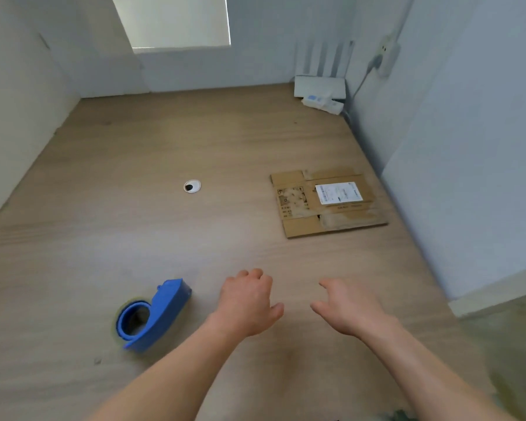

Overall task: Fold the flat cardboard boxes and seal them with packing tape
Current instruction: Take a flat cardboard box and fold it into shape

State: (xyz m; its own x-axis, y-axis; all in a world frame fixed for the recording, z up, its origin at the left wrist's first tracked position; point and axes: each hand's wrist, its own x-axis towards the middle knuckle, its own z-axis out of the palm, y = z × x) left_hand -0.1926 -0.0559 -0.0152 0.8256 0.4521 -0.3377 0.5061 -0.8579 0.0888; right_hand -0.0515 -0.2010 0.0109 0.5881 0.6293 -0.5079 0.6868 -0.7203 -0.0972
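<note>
Although the wooden table (134, 238) fills most of the view, its near edge is cut off by the bottom of the frame, and its right side ends at a pale wall (468, 147). What lies at the near right corner is a blurred greenish patch, too unclear to name.

Both forearms come in from the near edge, so the elbows are out of sight. The left hand (248, 302) hovers near the middle, knuckles up, fingers loosely bent and holding nothing; most of its fingertips are hidden behind the knuckles. The right hand (349, 308) hangs just to its right, fingers relaxed and spread, also empty. Whether either hand touches the table cannot be told.

A flat cardboard box (328, 202) lies on the table at the far right, near the wall and well apart from both hands. A white label (338, 192) sits on its upper face, the print too small to read, and pale torn patches mark the cardboard.

A blue tape dispenser (157, 316) lies on the table at the near left, apart from the left hand; the clear roll around its hub is only faintly visible.

In the far right corner sit white boxes (319, 86), blurred, and a cable (362, 83) climbs to a power strip (387, 54) on the wall. A small round cable hole (192, 186) sits in the table, left of the box.
</note>
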